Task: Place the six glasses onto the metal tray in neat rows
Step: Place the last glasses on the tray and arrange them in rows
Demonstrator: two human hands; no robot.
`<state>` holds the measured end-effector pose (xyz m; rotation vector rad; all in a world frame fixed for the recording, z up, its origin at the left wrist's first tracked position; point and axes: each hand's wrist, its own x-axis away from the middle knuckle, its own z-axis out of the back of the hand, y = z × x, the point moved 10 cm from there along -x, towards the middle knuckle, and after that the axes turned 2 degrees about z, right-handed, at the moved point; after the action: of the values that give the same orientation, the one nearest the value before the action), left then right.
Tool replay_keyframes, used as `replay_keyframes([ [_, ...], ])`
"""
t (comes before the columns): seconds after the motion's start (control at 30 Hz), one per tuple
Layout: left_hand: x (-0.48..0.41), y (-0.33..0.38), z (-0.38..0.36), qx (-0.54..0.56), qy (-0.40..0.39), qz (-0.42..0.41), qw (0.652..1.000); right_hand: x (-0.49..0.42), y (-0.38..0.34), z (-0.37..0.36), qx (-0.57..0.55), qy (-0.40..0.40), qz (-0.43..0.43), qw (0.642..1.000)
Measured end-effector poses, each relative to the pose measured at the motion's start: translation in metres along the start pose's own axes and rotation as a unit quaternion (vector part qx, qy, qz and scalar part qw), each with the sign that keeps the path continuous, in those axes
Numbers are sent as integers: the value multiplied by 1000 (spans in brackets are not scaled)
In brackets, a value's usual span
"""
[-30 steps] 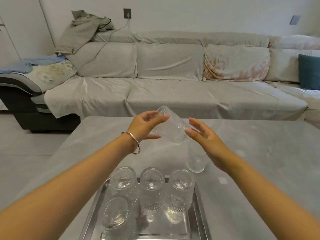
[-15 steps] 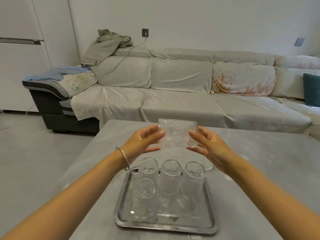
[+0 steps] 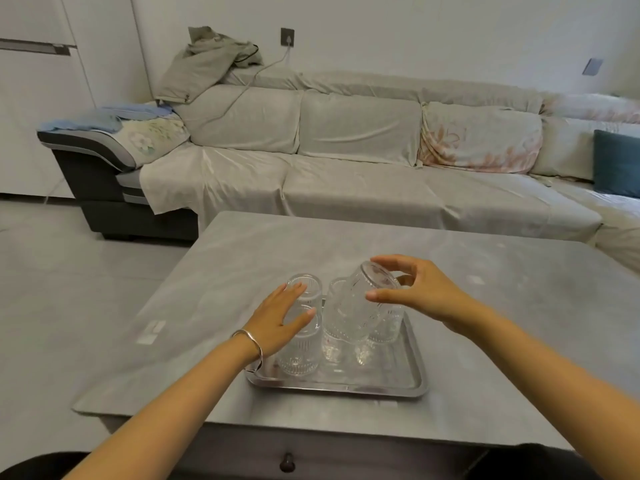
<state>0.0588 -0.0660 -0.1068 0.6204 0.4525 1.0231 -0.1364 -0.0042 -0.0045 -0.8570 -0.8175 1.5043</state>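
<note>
Right hand [image 3: 420, 294] fingers grip a tilted glass [image 3: 363, 306] above the tray [image 3: 398, 384], left hand [image 3: 278, 318] open beside standing glasses; next, judged: upright it into the free spot below the fingers.

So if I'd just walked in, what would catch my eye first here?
Probably the right hand holding a clear glass, tipped over, above the metal tray near the front of the grey table. The left hand rests open against other glasses standing on that tray. Behind stretches a long sofa draped in pale covers.
</note>
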Motion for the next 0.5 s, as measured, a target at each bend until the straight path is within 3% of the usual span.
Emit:
replay_keyframes([
  [0.3,2,-1,-7,-44,-2,-26,999,5,30,-28,139,8,-1,990],
  [0.5,4,2,-5,-25,8,-28,999,0,52,-47,154,7,-18,988],
])
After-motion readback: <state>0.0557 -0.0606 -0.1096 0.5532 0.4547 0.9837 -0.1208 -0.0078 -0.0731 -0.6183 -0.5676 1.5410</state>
